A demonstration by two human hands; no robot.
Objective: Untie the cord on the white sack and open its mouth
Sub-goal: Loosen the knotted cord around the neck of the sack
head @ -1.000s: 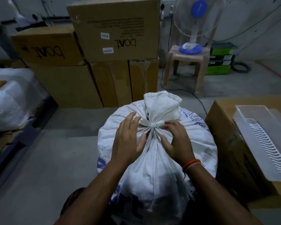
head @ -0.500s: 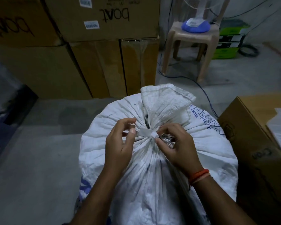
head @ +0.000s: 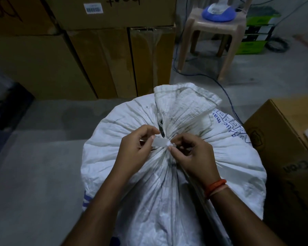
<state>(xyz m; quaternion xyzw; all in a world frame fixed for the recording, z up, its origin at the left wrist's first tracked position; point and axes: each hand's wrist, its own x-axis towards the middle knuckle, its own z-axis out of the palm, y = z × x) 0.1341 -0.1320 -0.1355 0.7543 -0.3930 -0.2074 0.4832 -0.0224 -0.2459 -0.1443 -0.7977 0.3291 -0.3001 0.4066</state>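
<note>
Sack (head: 167, 183) before boxes (head: 100, 59), stool (head: 215, 31)

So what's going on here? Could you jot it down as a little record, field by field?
setting: storeroom with a concrete floor
main object: white sack, upright, its neck gathered
sack mouth: closed, bunched above the tie
cord: pale flat strip wrapped round the neck, knotted
left hand: fingers pinching the cord left of the knot
right hand: fingertips picking at the knot
right wrist: orange band
behind: stacked cardboard boxes, plastic stool carrying a blue fan base
right side: another cardboard box
progress: not yet untied
</note>
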